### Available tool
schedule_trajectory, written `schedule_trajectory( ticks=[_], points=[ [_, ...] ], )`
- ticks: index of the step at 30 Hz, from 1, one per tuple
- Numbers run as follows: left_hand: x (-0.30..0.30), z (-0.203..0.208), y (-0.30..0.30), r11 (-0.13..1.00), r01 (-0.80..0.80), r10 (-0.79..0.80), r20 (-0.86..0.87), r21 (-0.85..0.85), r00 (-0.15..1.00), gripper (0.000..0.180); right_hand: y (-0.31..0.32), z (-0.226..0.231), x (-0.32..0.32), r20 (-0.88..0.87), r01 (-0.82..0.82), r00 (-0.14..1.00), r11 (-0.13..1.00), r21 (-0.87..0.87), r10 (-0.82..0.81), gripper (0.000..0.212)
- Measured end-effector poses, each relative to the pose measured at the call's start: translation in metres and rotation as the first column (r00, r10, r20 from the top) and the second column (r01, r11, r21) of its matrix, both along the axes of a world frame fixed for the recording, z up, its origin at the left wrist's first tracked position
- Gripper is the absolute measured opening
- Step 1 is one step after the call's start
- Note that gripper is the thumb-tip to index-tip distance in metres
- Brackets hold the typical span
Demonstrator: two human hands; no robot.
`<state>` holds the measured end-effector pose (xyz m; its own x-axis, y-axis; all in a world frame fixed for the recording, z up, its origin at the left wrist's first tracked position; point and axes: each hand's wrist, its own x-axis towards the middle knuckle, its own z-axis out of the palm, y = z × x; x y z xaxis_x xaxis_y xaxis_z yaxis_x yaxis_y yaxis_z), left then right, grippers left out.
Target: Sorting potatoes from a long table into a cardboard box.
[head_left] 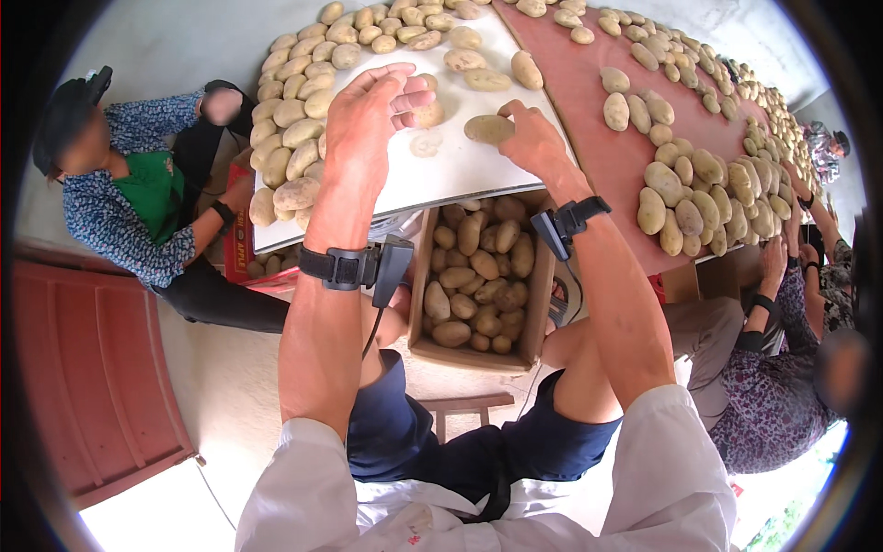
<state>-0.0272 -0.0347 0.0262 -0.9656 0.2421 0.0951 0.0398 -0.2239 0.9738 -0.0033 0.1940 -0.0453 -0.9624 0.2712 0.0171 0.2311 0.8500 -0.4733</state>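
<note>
Got an oblong potato (482,130) pinched at its right end by the right hand (534,138), over the right part of the white tabletop (405,177), can't tell if lifted. Runs roughly left to right along its long axis, pointing toward the left hand (366,109), loosely spread with nothing visibly held.

potato (486,130) | tan, oval | held at right end | long axis sideways | over white tabletop (395,184)
</note>
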Motion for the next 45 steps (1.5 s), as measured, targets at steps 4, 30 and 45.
schedule_trajectory(
  ticks=[4,30,45],
  points=[
    [0.000,0.002,0.000,1.000,-0.009,0.009,0.010,-0.001,1.000,0.030,0.003,0.016,0.013,0.092,-0.122,0.988,0.990,-0.070,0.128,0.054],
    [-0.013,-0.006,-0.004,0.988,0.082,-0.078,-0.041,0.134,0.996,0.024,-0.039,0.011,0.053,0.178,-0.444,0.886,0.893,0.068,0.427,0.046],
    [-0.029,-0.011,0.017,0.993,0.072,-0.075,0.030,0.092,0.997,0.020,-0.022,0.005,0.096,0.218,-0.521,0.770,0.788,-0.329,0.600,0.068]
  ],
)
